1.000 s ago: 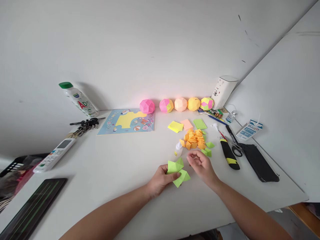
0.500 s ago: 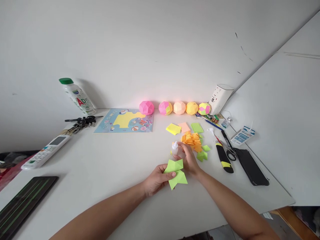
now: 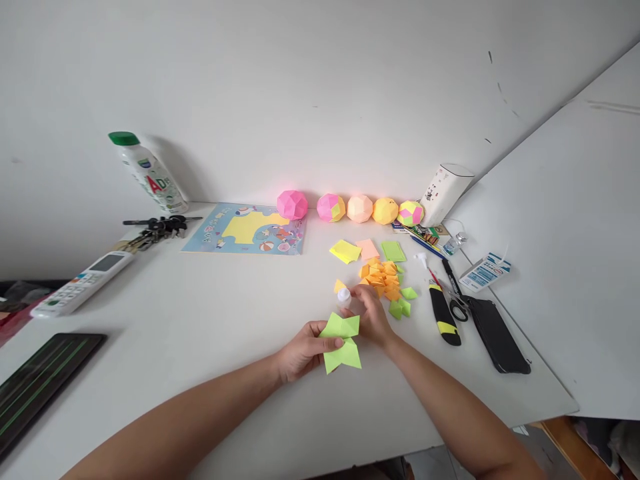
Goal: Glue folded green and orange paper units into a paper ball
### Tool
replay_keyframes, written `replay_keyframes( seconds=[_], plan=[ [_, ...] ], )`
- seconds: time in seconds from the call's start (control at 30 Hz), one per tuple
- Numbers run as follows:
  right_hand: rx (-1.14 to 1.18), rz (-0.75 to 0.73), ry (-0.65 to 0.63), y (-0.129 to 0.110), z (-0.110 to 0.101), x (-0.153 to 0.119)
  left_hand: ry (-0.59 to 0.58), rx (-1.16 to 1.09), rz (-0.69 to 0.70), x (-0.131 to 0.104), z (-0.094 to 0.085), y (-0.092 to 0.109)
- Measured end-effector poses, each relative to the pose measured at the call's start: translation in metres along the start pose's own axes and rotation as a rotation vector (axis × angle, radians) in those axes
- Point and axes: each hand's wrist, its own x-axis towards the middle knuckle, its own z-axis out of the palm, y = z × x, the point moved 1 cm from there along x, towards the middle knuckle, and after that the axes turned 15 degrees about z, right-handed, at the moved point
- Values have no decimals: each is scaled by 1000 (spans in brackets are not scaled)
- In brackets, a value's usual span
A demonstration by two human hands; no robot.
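My left hand [image 3: 311, 350] pinches a folded light-green paper piece [image 3: 343, 355] with several points, its thumb lying over the middle. Just beyond it, my right hand [image 3: 373, 317] has its thumb and fingers closed about a small white squeeze bottle [image 3: 344, 297]; part of the bottle is hidden by the fingers. Beside the bottle lies a small orange paper piece [image 3: 339, 285]. A heap of folded orange paper pieces [image 3: 383, 277] sits just past my right hand, with several green folded pieces [image 3: 400, 308] at its right.
Yellow [image 3: 345, 251], peach [image 3: 369, 249] and green paper stacks [image 3: 393, 251] lie behind the heap. Several paper balls [image 3: 360, 209] line the wall. A cutter [image 3: 445, 313], scissors [image 3: 459, 309] and black pouch [image 3: 497, 337] are at right; a remote [image 3: 83, 283] and bottle [image 3: 150, 175] at left.
The view has shifted slightly. The squeeze bottle has tilted or turned, its nozzle tip less visible, and the small orange piece beside it now shows. My left hand keeps hold of the green paper piece.
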Motion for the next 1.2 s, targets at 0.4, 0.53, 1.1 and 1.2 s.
replay_keyframes(
  seconds=[0.4,0.53,1.1,1.2],
  plan=[
    [965,196,-218,-33,-67,-21,50,-56,-28,0,2,2],
    [975,394,-554,-39,-55,-35,-2,-49,-28,0,3,5],
    [824,421,-544,-37,-43,-42,-113,-5,-12,0,1,3],
    [847,406,-495,-34,-42,-40,-84,-14,-24,0,2,4]
  ],
)
